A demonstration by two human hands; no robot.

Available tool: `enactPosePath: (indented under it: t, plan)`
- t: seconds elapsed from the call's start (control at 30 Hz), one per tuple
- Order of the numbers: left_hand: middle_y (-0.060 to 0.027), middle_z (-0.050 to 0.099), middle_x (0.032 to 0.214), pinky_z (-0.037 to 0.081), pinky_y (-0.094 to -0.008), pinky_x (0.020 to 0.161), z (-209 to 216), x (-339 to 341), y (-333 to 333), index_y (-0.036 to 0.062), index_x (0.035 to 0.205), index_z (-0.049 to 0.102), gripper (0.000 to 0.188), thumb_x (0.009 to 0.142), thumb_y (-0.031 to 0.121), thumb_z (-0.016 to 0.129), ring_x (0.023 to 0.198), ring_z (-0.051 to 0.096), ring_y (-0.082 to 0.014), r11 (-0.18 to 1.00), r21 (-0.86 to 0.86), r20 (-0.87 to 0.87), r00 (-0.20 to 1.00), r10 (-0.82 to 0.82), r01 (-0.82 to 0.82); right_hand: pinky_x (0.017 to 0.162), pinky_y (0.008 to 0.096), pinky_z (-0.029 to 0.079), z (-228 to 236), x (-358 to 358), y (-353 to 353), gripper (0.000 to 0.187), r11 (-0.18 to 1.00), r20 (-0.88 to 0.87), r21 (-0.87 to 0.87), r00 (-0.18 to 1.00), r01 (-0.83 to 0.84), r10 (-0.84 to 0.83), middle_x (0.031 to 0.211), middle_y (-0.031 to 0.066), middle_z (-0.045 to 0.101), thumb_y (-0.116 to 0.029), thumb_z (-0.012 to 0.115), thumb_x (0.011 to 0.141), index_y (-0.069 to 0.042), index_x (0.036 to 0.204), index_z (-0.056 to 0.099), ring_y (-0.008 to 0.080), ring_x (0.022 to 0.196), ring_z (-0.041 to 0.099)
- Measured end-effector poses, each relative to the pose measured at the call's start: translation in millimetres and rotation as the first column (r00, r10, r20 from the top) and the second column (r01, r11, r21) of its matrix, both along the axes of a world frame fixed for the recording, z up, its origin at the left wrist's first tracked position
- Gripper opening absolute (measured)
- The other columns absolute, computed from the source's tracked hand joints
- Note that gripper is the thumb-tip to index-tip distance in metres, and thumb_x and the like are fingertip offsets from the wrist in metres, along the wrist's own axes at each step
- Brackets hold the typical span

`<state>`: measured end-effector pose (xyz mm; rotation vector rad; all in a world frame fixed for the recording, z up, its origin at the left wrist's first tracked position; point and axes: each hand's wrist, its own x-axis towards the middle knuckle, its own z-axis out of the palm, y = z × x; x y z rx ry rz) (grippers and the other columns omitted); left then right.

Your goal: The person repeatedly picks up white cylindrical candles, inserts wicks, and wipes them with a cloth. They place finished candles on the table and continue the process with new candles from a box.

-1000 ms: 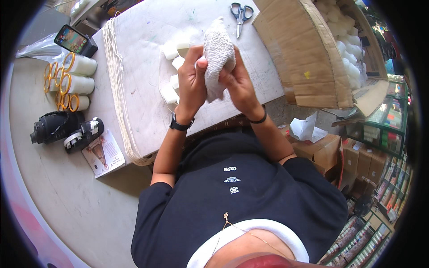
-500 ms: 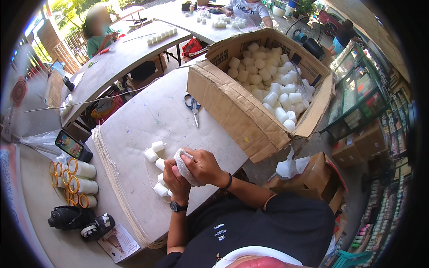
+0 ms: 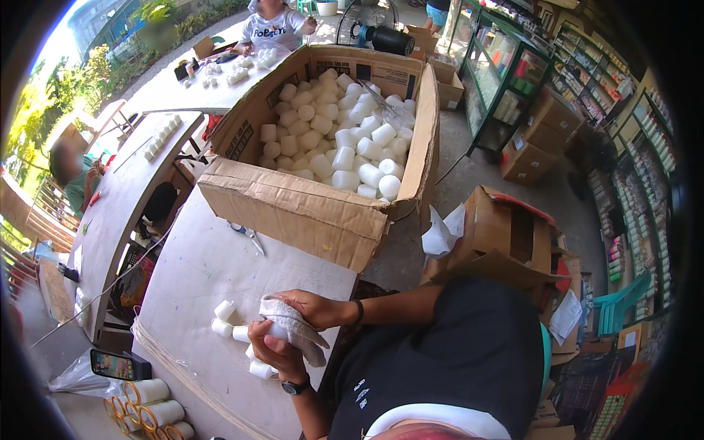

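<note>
Over the table's near part, my left hand (image 3: 273, 353) is closed round a short white cylinder (image 3: 278, 331), mostly covered by its fingers and a cloth. My right hand (image 3: 314, 308) grips the light grey cloth (image 3: 292, 320), which wraps over the cylinder and hangs down on its right. Just beyond and left of my hands, several more white cylinders (image 3: 222, 327) lie on the pale table (image 3: 191, 286); my left hand partly hides some. Across the table stands a big open cardboard box (image 3: 293, 216) heaped with such cylinders (image 3: 323, 125).
Blue-handled scissors (image 3: 249, 238) lie beside the box. Pale cord (image 3: 198, 389) runs along the table's left edge, near a phone (image 3: 114, 364) and white rolls with yellow rims (image 3: 158, 414). Another carton (image 3: 484, 238) stands at right. Two people (image 3: 275, 29) (image 3: 73, 172) sit at farther tables.
My view has swung right, so the scene sits further left. The bunched cloth has opened out and hangs lower, and the white cylinder now shows in my left hand.
</note>
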<state>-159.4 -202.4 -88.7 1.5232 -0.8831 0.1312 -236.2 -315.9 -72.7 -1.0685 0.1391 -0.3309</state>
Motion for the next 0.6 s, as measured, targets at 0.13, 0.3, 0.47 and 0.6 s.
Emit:
enactPosePath:
  t: [0.13,0.3,0.47,0.6]
  plan:
    - [-0.0158,0.055,0.081,0.045,-0.0405,0.069,7.4,-0.2,0.6,0.0008,0.095,0.051,0.046,0.101,0.044,0.035,0.072,0.054,-0.0277,0.994,0.091,-0.055,0.997,0.059,-0.054,0.079,0.0286,0.048,-0.1,-2.3,9.8,0.043,0.987,-0.017,-0.076,0.989,0.144,-0.146,0.105,0.0079,0.062,-0.037,0.039,0.107,0.001,0.123,0.050,0.0120,0.092,0.056]
    - [-0.0124,0.057,0.079,0.043,-0.0355,0.061,8.9,-6.3,-8.1,0.0003,0.095,0.049,0.058,0.102,0.055,0.032,0.069,0.054,-0.0204,0.998,0.007,-0.141,0.988,0.055,-0.055,0.068,0.0327,0.048,11.8,-3.9,14.8,0.038,0.865,0.017,-0.445,0.968,0.232,-0.250,0.081,0.0106,0.061,-0.040,0.050,0.102,-0.002,0.107,0.052,0.0166,0.076,0.060]
    - [-0.0085,0.054,0.070,0.041,-0.0309,0.059,14.6,-9.9,-7.4,0.0005,0.086,0.048,0.054,0.104,0.048,0.031,0.065,0.051,-0.0152,0.998,0.005,-0.243,0.968,0.065,-0.066,0.069,0.0392,0.051,10.5,4.0,19.4,0.037,0.682,0.022,-0.656,0.912,0.323,-0.410,0.086,0.0204,0.067,-0.034,0.048,0.103,0.000,0.115,0.055,0.0379,0.081,0.068]
    - [-0.0052,0.050,0.064,0.040,-0.0294,0.058,19.0,-10.2,-6.0,0.0016,0.080,0.047,0.048,0.104,0.040,0.032,0.061,0.048,-0.0125,0.998,-0.031,-0.344,0.938,0.037,-0.051,0.074,0.0313,0.051,-2.9,8.1,17.5,0.032,0.751,0.065,-0.546,0.912,0.372,-0.405,0.085,0.0142,0.066,-0.025,0.046,0.104,0.003,0.112,0.059,0.0206,0.078,0.065]
